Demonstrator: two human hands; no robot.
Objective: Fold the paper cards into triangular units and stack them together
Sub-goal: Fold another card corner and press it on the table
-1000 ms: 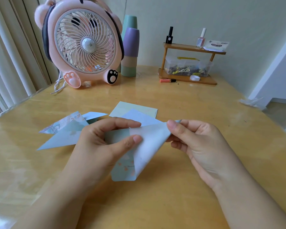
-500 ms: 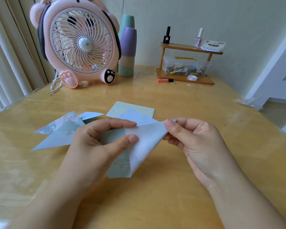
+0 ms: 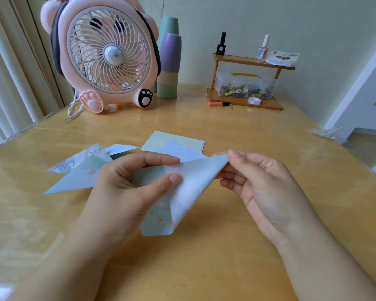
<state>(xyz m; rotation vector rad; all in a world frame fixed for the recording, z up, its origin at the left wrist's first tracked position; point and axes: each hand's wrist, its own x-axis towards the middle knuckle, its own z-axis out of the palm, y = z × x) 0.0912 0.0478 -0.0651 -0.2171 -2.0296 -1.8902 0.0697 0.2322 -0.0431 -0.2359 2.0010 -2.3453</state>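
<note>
Above the table (image 3: 226, 257), I have the left hand (image 3: 122, 187) pinching the paper card (image 3: 189, 187) and the right hand (image 3: 258, 181) pinching its raised corner. Risk: a skewed crease if that corner slips.

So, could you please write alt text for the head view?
Two hands fold a pale blue paper card above a wooden table: the left hand pinches it, the right hand bends a corner over. Folded triangles lie behind, beside a pink fan.
</note>
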